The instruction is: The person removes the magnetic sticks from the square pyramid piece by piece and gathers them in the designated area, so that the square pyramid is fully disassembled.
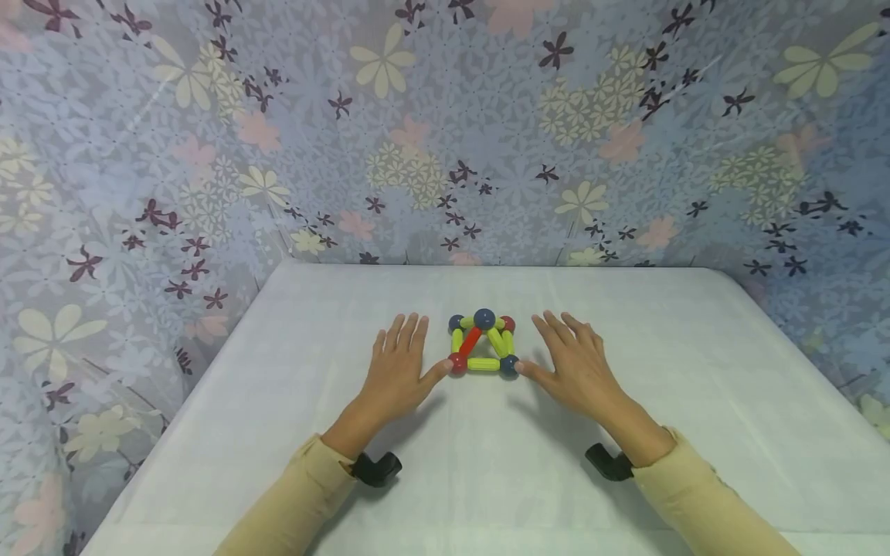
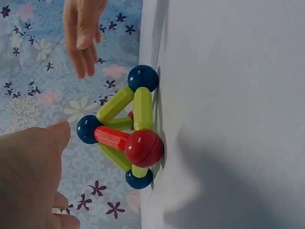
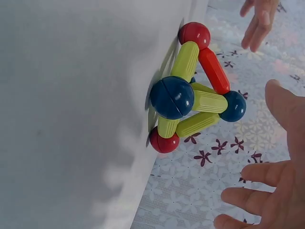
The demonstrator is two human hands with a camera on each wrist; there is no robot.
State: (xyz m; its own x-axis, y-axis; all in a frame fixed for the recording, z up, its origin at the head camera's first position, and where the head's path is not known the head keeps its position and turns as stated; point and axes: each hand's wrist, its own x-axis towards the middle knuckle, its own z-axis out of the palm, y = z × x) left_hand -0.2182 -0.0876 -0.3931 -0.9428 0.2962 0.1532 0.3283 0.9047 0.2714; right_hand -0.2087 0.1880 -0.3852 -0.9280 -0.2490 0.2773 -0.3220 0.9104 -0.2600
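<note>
A: Item one, the hands?

B: Left hand: back upward, fingers straight, thumb out to the side, nothing held. Right hand: likewise spread, nothing held. Both wrist views show a gap between thumb and toy.

A: Item two, the toy?

B: One toy frame, pyramid form, standing on the table between the two hands. Parts: five balls, blue and red; one red rod, the other visible rods yellow-green. Top ball: blue. Near red ball: just beside the left thumb. Near blue ball: just beside the right thumb.

A: Item three, step in hand?

B: By judgement, a pause over a joined-up model: each visible rod meets a ball. Handling it would call for both hands to come inward evenly, low at the base balls, lightly; the joints look as if a sideways knock could part them.

A: Item four, edges and room?

B: Far table edge: beyond the fingertips, flowered cloth rising behind. Outside each hand: table surface running on. Toward the forearms: a broad stretch of table. Tightest room: thumb to toy, both sides.
</note>
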